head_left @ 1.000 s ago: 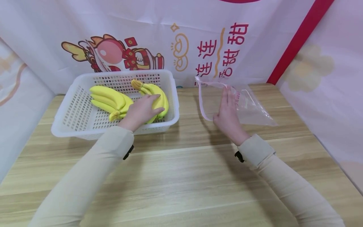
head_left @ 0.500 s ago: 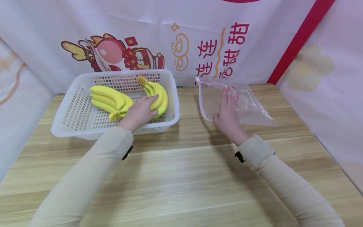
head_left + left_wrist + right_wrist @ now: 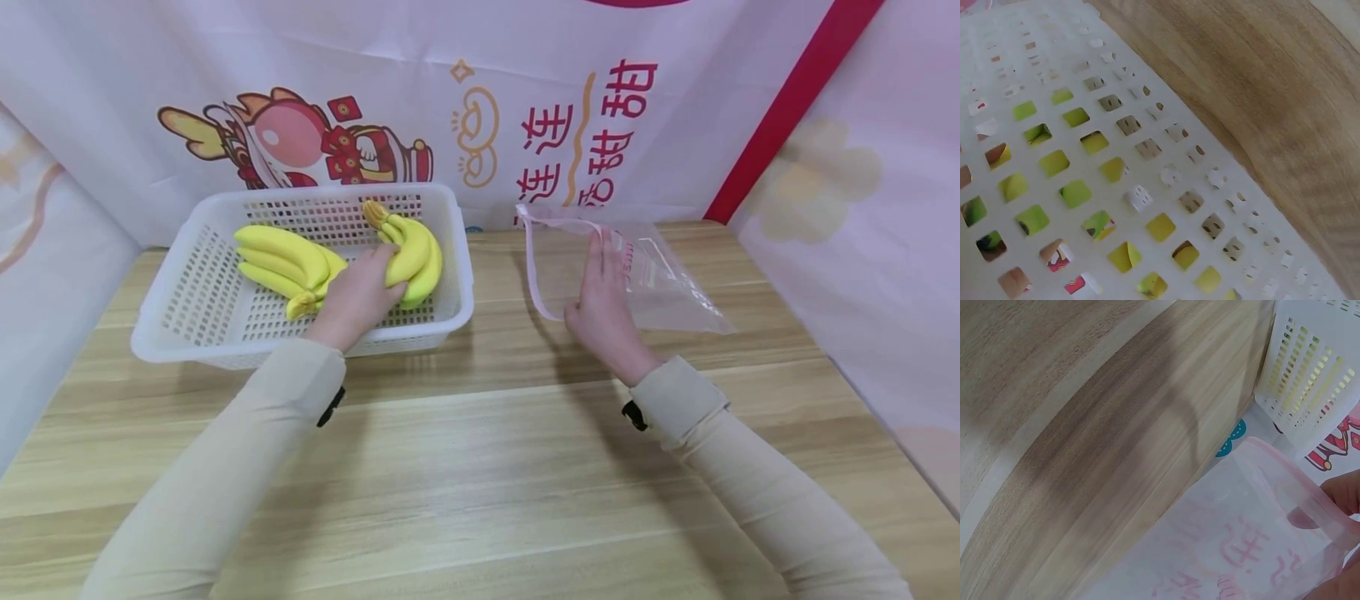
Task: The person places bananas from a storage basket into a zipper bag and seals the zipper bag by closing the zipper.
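A person's left hand grasps the right-hand bunch of bananas inside a white perforated basket on a wood-grain table, as I follow on my remote screens. Over the last second the bunch turns: its stem swings to the right and away from the person, and the hand slides leftward across the fruit, thumb and forefinger now at the near left side. I judge this a regrip, with the bunch not yet out of the basket; whether it is off the basket floor I cannot tell, and the remaining fingers are hidden from me. To its left, a second bunch looks unmoved.

At right, the person's right hand keeps its place on a clear plastic bag, a fingertip inside the pink-edged mouth and, as I read it, pinching the film; the mouth stays spread toward the basket.

On the cloth backdrop, red Chinese characters read “连连” and “甜甜”; lower lettering is partly lost to me. A cartoon figure decorates the cloth behind the basket. Small red marks at the bag are illegible, and I find no brand name.
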A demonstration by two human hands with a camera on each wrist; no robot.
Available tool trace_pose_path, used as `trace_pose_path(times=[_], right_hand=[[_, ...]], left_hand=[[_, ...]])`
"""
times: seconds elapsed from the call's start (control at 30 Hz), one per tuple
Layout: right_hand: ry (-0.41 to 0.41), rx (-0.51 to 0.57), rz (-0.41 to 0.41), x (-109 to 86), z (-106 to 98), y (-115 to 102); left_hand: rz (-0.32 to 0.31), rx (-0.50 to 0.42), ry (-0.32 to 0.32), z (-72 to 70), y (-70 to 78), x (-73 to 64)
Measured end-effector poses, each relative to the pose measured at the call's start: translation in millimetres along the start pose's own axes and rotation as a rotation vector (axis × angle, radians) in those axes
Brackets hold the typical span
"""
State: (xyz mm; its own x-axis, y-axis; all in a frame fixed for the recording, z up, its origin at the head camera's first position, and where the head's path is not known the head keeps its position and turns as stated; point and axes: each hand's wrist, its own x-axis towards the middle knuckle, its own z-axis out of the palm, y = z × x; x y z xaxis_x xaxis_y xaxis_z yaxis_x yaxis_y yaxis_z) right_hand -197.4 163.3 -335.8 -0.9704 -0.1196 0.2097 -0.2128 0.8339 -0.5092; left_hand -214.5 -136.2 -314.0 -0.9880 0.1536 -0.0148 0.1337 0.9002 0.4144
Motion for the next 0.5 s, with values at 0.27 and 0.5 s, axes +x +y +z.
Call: trace_pose_path(times=[0.27,0.5], right_hand=[[-0.006,0.012,0.011,-1.1,-0.8,1.3],[0.000,0.012,0.009,-1.5,-1.2,1.5]], left_hand=[[-0.002,-0.020,0.059,-1.1,-3.4,-1.2],[-0.024,-0.060,0.089,-2.9,-8.1,-3.0]])
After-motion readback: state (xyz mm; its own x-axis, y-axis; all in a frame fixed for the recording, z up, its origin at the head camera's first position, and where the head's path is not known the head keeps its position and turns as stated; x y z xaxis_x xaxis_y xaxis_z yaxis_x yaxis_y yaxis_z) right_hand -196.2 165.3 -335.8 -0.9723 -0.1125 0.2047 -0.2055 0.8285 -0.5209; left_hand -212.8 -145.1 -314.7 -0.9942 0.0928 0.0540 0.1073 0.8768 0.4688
